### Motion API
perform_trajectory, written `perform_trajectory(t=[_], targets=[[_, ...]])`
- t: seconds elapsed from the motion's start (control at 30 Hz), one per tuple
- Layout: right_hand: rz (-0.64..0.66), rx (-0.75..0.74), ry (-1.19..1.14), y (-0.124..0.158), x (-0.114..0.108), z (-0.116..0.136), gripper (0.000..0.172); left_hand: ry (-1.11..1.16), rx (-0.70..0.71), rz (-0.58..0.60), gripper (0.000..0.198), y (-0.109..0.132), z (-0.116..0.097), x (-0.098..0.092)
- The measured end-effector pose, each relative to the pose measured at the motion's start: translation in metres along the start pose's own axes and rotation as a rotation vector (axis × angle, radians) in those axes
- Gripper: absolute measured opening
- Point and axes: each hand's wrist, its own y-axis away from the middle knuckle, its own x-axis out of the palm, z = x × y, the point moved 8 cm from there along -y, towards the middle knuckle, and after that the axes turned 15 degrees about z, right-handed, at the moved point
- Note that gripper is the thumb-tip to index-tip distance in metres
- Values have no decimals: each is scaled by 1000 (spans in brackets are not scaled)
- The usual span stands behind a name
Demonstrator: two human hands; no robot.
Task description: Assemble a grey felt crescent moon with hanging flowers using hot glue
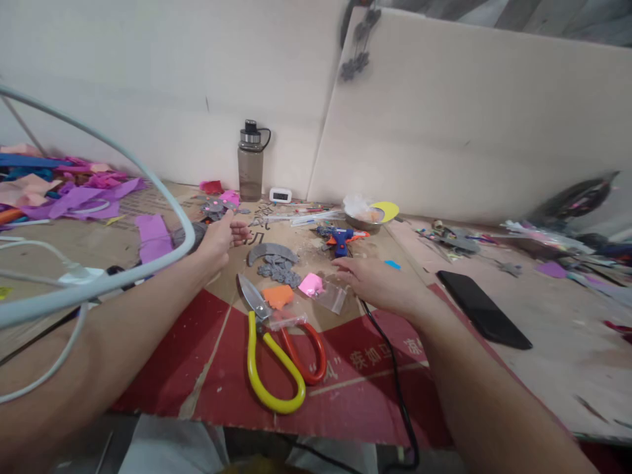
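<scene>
My left hand [217, 245] is on the left side of the cardboard, fingers stretched out and holding nothing, beside a grey felt piece with pink dots [217, 209]. My right hand [379, 282] lies palm down with fingers extended, just in front of a blue and orange glue gun [340, 241]. Its fingertips are near a small clear plastic bag [334, 298] and a pink scrap [311, 285]. Between my hands lie a curved grey felt strip [272, 253] and grey felt flowers [279, 272]. Closer to me are an orange scrap [278, 296] and yellow-and-red-handled scissors [274, 375].
A water bottle [251, 164] and a small digital clock [280, 195] stand by the wall. A metal bowl [363, 222] is behind the glue gun. Coloured felt [79, 197] piles up at left. A phone [481, 309] lies right; a white tube [148, 178] arches over my left arm.
</scene>
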Motion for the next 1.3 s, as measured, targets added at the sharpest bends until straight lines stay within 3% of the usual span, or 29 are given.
perform_trajectory(t=[0.1,0.27,0.4,0.53,0.63,0.8,0.93,1.13,1.3], targets=[[202,33,6,-2,12,-4,34,-72,42,-14,47,-4,-2,-2],[230,58,-65,-2,15,3,35,-223,88,-20,56,-3,-8,-2],[233,80,-196,-3,18,2,16,-275,21,-23,62,-3,-5,-5],[73,35,-328,-6,9,-1,11,-345,192,-7,55,-2,-22,0],[-42,-53,-534,-9,4,0,11,-449,377,151,44,10,-40,26],[-118,-249,-788,-11,-4,16,14,-514,326,569,42,43,-37,87],[-199,-245,-969,-10,-8,19,12,-408,133,779,39,62,-20,110],[-467,-262,-1280,-8,-7,4,18,-208,13,705,26,56,-14,99],[-473,-233,-1126,-7,-8,6,10,-115,-24,675,29,54,-11,96]])
